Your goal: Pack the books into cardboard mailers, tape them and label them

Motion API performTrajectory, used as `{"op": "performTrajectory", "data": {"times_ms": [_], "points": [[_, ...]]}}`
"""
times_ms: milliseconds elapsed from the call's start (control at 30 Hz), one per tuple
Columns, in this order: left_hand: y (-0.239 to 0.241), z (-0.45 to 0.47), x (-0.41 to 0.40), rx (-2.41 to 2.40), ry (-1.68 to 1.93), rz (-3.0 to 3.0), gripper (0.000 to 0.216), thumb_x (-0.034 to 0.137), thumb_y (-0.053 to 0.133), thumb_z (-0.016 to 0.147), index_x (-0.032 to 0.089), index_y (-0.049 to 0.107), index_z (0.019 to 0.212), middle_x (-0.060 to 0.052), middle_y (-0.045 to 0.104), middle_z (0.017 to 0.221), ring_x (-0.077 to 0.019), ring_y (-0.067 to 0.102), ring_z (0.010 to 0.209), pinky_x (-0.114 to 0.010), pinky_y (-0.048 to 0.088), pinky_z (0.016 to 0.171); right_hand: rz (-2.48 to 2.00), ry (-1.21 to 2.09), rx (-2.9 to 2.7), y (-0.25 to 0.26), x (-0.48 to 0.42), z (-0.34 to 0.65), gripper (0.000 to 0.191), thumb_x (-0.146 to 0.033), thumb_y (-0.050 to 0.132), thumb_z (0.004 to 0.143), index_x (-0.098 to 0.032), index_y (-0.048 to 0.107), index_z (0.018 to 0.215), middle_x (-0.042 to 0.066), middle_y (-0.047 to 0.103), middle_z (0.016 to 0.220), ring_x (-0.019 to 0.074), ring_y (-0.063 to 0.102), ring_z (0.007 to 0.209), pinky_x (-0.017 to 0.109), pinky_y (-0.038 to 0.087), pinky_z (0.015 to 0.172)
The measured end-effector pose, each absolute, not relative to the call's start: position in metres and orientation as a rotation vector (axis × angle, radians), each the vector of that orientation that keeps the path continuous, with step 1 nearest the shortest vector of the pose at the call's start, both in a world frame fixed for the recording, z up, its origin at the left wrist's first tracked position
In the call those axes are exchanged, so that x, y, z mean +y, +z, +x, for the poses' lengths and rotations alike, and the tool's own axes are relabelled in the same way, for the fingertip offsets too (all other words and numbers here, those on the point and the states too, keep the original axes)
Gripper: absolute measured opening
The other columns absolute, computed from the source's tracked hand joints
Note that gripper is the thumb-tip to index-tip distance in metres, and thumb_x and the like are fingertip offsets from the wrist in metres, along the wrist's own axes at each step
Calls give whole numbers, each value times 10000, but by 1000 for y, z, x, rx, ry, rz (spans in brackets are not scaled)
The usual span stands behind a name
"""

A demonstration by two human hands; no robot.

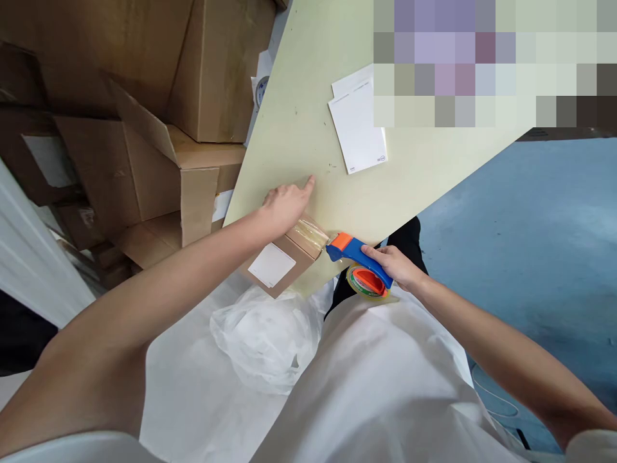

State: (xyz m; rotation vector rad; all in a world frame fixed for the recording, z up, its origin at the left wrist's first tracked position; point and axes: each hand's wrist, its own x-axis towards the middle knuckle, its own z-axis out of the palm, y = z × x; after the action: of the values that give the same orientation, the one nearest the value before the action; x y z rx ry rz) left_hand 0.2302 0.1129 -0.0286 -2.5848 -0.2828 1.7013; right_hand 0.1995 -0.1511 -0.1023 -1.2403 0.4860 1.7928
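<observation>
A small cardboard box (301, 256) sits tilted in view at the table's near edge, with a white label (272, 264) on its side and shiny clear tape across its top. My left hand (288, 204) bears on the far end of the box, one finger stretched out over the table and the others bent, partly hidden. In my right hand (396, 265) is a blue and orange tape dispenser (357, 251), its roll (369, 281) hanging below. The dispenser's orange head is close to the right end of the box, where the tape meets it.
White printed sheets (359, 128) lie on the pale table (289, 128). Large cardboard boxes (222, 71) are stacked at the left, one with open flaps (197, 199). A crumpled white plastic bag (270, 337) is below the table edge. Blue floor (506, 225) extends at right.
</observation>
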Motion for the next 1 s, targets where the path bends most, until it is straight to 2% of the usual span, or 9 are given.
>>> {"op": "performTrajectory", "data": {"times_ms": [100,267,400,533,700,833,1000], "points": [[-34,225,119,-307,1685,-2626,912,223,625,729,178,107,1478,-153,640,974,-315,598,980,-435,422,874,-1251,1794,481,-101,-148,195,452,-572,663,709,-143,655,570,52,638,532,112,517,433,230,395,387],[-40,215,120,-274,1662,-2630,855,320,626,749,201,176,1466,-145,627,1000,-327,572,1026,-466,376,907,-1235,1778,487,-101,-146,189,437,-568,675,700,-140,683,611,66,675,592,128,555,462,234,432,403],[-30,207,114,-193,1560,-2679,775,343,588,801,215,203,1461,-144,602,1097,-332,538,1100,-500,273,975,-1213,1770,526,-102,-145,186,409,-546,680,710,-142,689,647,73,689,619,146,585,491,244,463,431],[-13,190,126,50,1636,-2836,669,440,552,816,232,329,1413,-130,527,1288,-329,413,1258,-489,181,1037,-1216,1772,527,-104,-146,182,419,-553,680,708,-139,685,643,78,687,615,151,595,510,242,473,444],[-9,152,147,464,1921,-2867,637,542,608,725,229,514,1272,-113,509,1359,-280,371,1316,-398,150,1080,-1209,1855,453,-107,-150,184,421,-547,673,719,-139,678,615,67,680,593,129,569,467,231,449,423],[-16,133,151,434,1923,-2844,627,531,604,735,248,497,1285,-96,455,1414,-244,336,1346,-370,138,1092,-1044,1963,440,-114,-149,182,383,-522,613,787,-153,714,800,81,729,756,167,652,613,261,533,551],[-14,123,170,157,1831,-3010,638,571,549,755,249,494,1303,-60,480,1392,-256,361,1329,-364,199,1079,-915,1965,417,-111,-128,184,337,-476,518,865,-219,671,1020,44,730,938,185,685,783,310,567,696]]}}
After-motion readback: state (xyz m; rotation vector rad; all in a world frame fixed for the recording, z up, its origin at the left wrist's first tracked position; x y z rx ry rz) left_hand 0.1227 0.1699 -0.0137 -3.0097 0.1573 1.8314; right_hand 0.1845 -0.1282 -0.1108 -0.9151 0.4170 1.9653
